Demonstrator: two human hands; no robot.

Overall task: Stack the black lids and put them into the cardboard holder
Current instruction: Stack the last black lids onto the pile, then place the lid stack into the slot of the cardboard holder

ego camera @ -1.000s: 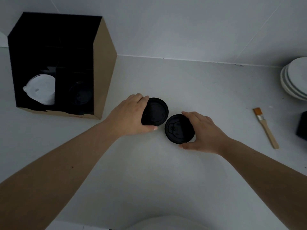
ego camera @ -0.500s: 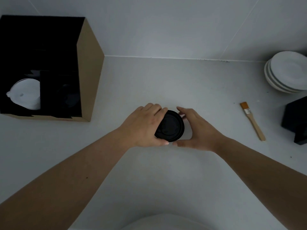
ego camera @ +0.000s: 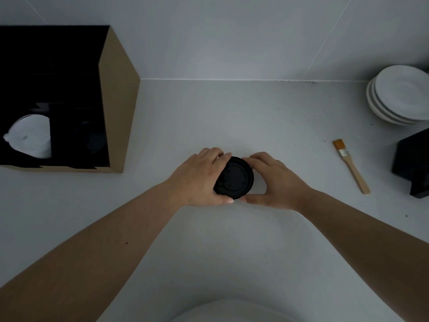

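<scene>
A: Both hands meet at the middle of the desk (ego camera: 209,240). Why are they around one black disc?

B: It looks like the lids (ego camera: 234,178) set one on another. The left hand (ego camera: 199,180) and right hand (ego camera: 278,182) cup the rim from opposite sides, probably to square the stack.

A: And the fingers?

B: The left fingers (ego camera: 214,154) curl over the far-left rim with the thumb at the near edge, pinching it. The right ones curve round the far-right rim, thumb under the near edge. How many lids are stacked cannot be told.

A: Where do they go?

B: The holder (ego camera: 118,108), well apart at far left, opens toward the person. Its right slot is dark, maybe holding black lids; white lids (ego camera: 30,138) fill the left one.

A: Further off?

B: A brush (ego camera: 351,167) to the right, plates (ego camera: 399,96) beyond it.
</scene>
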